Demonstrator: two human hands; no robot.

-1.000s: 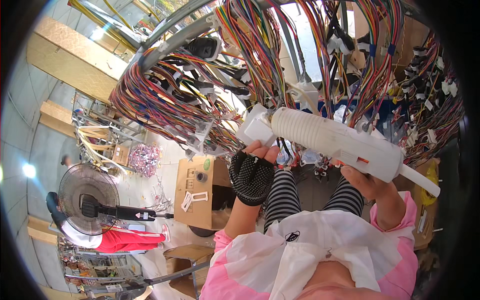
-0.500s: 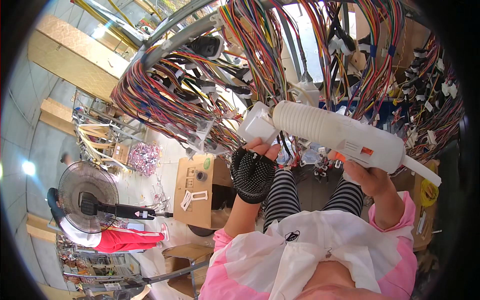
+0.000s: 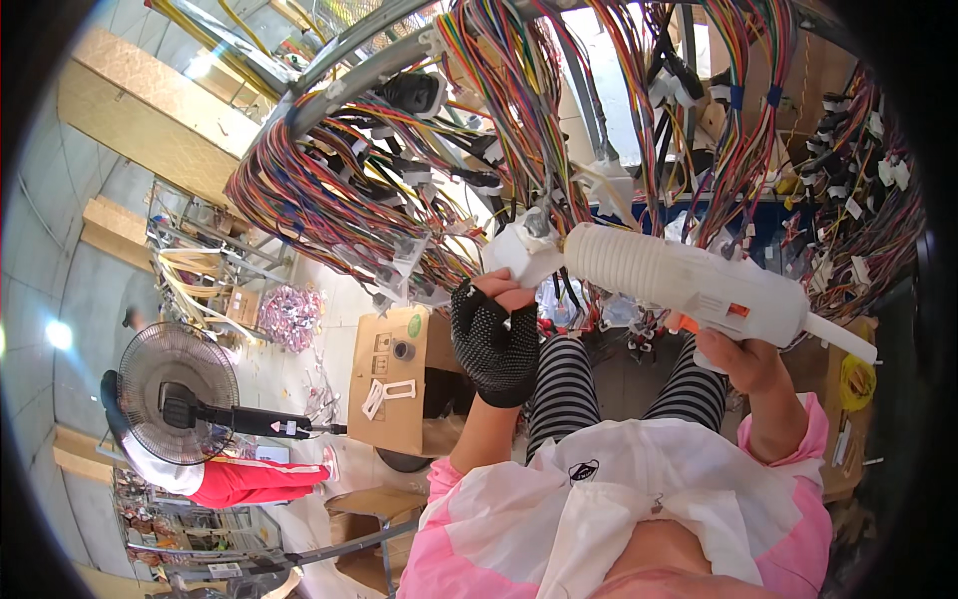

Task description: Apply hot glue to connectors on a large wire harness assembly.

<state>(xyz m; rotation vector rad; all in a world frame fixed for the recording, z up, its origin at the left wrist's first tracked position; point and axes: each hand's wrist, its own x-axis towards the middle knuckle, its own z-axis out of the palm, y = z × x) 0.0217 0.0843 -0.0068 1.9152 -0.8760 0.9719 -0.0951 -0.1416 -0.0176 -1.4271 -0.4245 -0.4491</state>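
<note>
Presently, the bare right hand (image 3: 738, 359) is gripping a white plastic gun-shaped tool with a ribbed barrel (image 3: 689, 277), its fingers closing on the underside beside an orange-red part. The left hand in a black, white-dotted fingerless glove (image 3: 494, 347) is holding a small white plastic block (image 3: 521, 253) at its lower edge with bent fingers; the thumb's placement cannot be told. The block is sitting at 1 o'clock from the gloved hand, below hanging bundles of multicoloured wires (image 3: 544, 110); the tool is lying at 3 to 4 o'clock from the block.

Compared with the preceding frame, the ribbed end is standing further toward 3 o'clock, exposing more of the block's upper right corner. The block is showing a changed tilt. Whether tool and block are touching cannot be confirmed.

Regarding containers, a brown cardboard box (image 3: 379, 431) is standing at 8 o'clock from the gloved hand, its dark opening facing 3 o'clock; contents are not showing. On it are resting a small grey roll (image 3: 403, 350) and flat white plastic pieces (image 3: 383, 391). A second open brown cardboard box (image 3: 371, 502) is standing at 7 o'clock, its contents not discernible.
</note>
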